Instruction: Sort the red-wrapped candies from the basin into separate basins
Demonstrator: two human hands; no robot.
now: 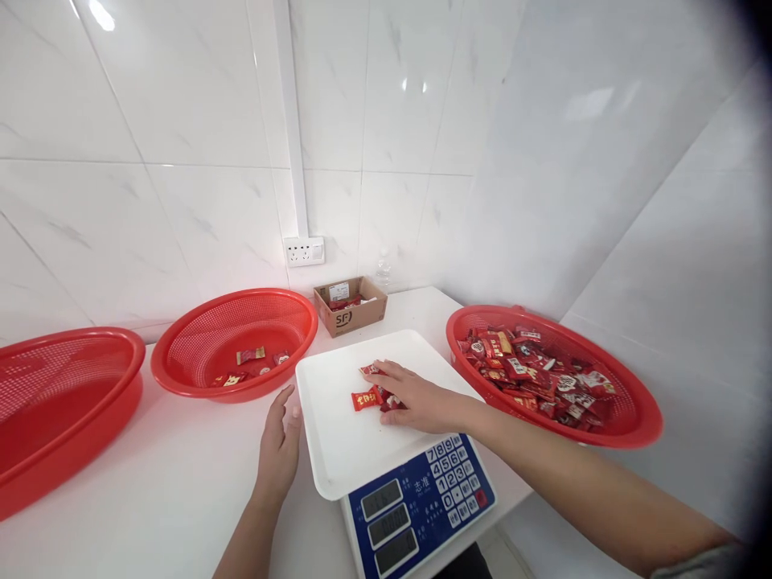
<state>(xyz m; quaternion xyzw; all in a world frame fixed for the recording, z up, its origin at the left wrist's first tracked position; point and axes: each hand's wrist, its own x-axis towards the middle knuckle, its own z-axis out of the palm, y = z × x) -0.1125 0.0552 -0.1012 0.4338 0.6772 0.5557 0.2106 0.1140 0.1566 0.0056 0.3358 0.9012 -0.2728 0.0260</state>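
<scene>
My right hand (416,396) is cupped over a few small wrapped candies (365,400) on the white weighing tray (338,454). Its fingers and thumb curl round some of them, while red wrappers with yellow print poke out on the left. The palm hides part of this little pile. Under the tray is a digital scale (422,503) with a blue front panel, a keypad and three displays. Just off the tray's left edge, my left hand (281,442) is open, fingers up and thumb apart, holding nothing.
To the right, a red plastic basket (648,422) holds many wrapped candies. Another red basket (181,362) at the left has several pieces; a third (66,450) stands at far left. A cardboard box (355,318) and a clear bottle (383,267) are by the wall.
</scene>
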